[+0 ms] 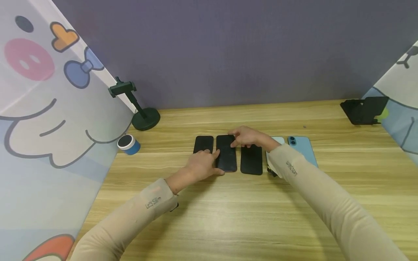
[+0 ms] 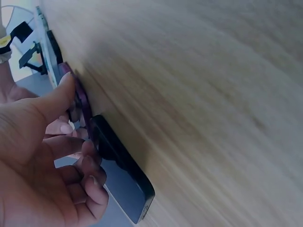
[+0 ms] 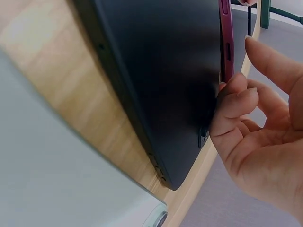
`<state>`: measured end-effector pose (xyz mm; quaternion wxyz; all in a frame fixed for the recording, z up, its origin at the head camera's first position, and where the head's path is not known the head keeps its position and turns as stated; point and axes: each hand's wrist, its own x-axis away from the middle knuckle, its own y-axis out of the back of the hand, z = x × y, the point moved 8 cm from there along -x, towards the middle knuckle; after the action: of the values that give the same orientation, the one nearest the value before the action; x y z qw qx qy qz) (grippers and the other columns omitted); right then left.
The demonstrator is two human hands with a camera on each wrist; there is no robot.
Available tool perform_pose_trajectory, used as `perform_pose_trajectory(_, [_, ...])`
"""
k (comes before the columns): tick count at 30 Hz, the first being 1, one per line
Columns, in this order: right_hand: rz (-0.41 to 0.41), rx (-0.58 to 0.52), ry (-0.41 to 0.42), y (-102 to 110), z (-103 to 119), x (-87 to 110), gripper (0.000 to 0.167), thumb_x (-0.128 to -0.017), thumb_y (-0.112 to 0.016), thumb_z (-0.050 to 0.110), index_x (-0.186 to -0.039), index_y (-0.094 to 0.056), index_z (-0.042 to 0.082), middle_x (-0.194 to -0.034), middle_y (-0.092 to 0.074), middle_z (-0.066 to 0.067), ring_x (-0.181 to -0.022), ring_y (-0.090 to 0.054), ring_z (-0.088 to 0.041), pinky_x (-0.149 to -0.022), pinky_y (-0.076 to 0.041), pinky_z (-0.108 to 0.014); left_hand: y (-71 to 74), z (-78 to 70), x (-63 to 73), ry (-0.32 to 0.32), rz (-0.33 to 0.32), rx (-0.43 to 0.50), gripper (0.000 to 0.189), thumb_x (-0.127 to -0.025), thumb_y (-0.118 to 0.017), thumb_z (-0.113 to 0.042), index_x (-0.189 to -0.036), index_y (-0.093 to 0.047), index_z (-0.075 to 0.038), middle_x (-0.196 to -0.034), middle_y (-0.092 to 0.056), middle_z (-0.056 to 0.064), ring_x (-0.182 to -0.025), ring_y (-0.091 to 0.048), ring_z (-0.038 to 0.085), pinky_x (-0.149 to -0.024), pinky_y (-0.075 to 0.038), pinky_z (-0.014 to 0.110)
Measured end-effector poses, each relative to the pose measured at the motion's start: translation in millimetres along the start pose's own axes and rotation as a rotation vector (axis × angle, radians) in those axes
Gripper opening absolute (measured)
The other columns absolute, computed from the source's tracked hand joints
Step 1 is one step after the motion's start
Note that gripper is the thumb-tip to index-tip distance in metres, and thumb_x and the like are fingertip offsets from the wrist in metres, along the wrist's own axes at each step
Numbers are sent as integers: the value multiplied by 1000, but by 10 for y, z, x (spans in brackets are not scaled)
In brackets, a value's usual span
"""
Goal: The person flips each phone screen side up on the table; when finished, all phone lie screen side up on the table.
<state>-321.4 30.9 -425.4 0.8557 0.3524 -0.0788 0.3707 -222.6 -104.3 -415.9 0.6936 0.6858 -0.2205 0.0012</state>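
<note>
A dark-screened phone with a purple edge [image 3: 228, 42] lies second from the left in a row of phones. My left hand [image 1: 201, 165] holds it at the lower left, thumb by the bottom edge and a forefinger at the side. In the head view my right hand [image 1: 246, 137] grips its upper right corner with thumb and finger. The left hand's other fingers curl over a black phone [image 2: 125, 184] on the left. Below the right hand lies another black phone [image 1: 251, 161], its upper end partly hidden by the fingers.
Further right lie a pale phone [image 3: 57, 161], partly covered by the right sleeve, and a blue phone [image 1: 302, 146]. A dark green stand [image 1: 146, 119] and a blue-and-white jar [image 1: 132, 145] are at the left. A black folding stand [image 1: 365, 110] sits at the back right.
</note>
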Motion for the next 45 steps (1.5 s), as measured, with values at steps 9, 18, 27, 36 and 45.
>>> perform_pose_trajectory(9, [4,2,-7,12,-2,-21,68,-97,-68,21,-156,-37,13,-139,-56,-17,-55,-40,-13,-53,-37,-29,14,-6,-1,1,-5,-25,89,-86,-67,-64,-157,-36,-21,-135,-61,13,-117,-64,28,-92,-56,40])
perform_pose_trajectory(18, [12,0,-8,3,12,-29,66,-97,-67,21,-156,-38,11,-126,-60,-18,-55,-40,-13,-54,-37,-29,-10,43,-6,5,21,1,88,-86,-67,-62,-157,-34,-23,-139,-59,13,-121,-62,28,-92,-56,40])
perform_pose_trajectory(27, [17,5,-2,2,42,-18,66,-97,-67,21,-155,-38,10,-127,-56,-18,-55,-40,-12,-54,-37,-29,5,36,4,1,15,3,88,-86,-67,-62,-157,-34,-22,-134,-62,12,-114,-64,26,-87,-57,38])
perform_pose_trajectory(36, [18,-4,0,-5,37,-24,65,-97,-67,20,-155,-39,11,-132,-54,-18,-54,-39,-12,-53,-37,-29,-3,32,18,8,32,4,87,-87,-66,-62,-158,-33,-22,-139,-60,12,-122,-61,27,-94,-55,40])
perform_pose_trajectory(45, [10,1,-1,-2,28,-23,65,-97,-67,20,-155,-40,11,-117,-57,-12,-54,-39,-12,-53,-37,-29,14,19,22,-2,21,0,88,-87,-66,-61,-157,-34,-20,-137,-62,12,-120,-62,27,-93,-56,40])
